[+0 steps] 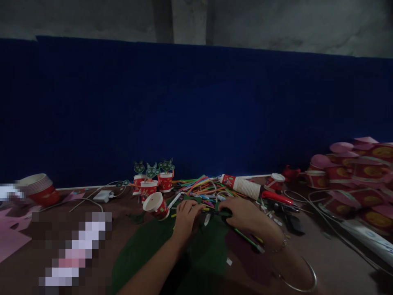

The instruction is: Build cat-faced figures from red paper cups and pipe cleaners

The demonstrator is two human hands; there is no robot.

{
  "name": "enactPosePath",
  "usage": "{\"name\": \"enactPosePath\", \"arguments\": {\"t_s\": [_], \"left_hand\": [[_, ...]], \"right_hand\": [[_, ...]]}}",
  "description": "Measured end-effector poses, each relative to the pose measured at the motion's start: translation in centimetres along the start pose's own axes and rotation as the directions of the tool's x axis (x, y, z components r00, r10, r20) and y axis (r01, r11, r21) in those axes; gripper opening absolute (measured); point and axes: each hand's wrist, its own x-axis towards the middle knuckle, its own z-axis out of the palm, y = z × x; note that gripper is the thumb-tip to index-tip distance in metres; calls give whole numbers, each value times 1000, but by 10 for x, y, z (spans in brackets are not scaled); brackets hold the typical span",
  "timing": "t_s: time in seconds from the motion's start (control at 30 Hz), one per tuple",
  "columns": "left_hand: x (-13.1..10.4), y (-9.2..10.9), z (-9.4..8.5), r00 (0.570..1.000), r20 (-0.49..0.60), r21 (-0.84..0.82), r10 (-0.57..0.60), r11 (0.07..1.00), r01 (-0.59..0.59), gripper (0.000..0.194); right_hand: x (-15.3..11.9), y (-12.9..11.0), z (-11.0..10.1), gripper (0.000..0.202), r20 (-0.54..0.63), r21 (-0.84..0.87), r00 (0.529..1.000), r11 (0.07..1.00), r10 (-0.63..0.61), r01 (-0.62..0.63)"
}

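Observation:
Near the middle of the table, my left hand [186,216] is closed with bent fingers on a piece of dark green paper [194,199]. To its right, my right hand [241,213] curls round the dark handle of what look like scissors [226,214], pointing toward the left hand. Dim light hides the blades and fingertips. Large green paper sheets [147,241] lie under my forearms. Just beyond the hands is a heap of coloured pipe cleaners [202,186]. A red and white paper cup [157,206] leans left of my left hand.
Three cups with cat-like paper heads [149,190] stand behind. A row of nested cups [245,187] lies at the back. Right are a red glue gun [279,198], cables and many pink-topped cups [368,176]. Left are stacked cups [41,190], a white charger [103,196] and pink paper [12,237].

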Motion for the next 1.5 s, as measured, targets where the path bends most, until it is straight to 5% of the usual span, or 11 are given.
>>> {"name": "enactPosePath", "arguments": {"t_s": [0.27, 0.5, 0.73, 1.07, 1.27, 1.37, 1.5], "left_hand": [[3, 4, -4, 998, 1, -16, -58, 998, 58, 28], [4, 1, -3, 986, -113, -124, -124, 986, 110, 24], [7, 0, -4, 909, -237, -382, -344, 893, 238, 17], [16, 9, -23, 842, -425, -376, -331, 911, 169, 11], [29, 18, -28, 807, -392, -443, -442, 859, 256, 16], [33, 22, -35, 835, -307, -502, -456, 823, 265, 17], [22, 23, -43, 826, -58, -712, -560, 603, 359, 22]], "right_hand": [[2, 0, -1, 34, 32, -1, 999, 1000, 8, -8], [6, -5, 0, 30, -4, -18, 998, 998, 56, -56], [16, -3, 15, 39, -88, 39, 988, 992, 125, -122], [29, -1, 28, 37, -213, 110, 958, 979, 193, -173], [39, -19, 55, 39, -81, 179, 983, 973, 162, -146], [40, -31, 69, 31, -87, 171, 994, 984, 60, -44], [38, -33, 81, 25, -116, 100, 990, 993, 80, -68]]}}
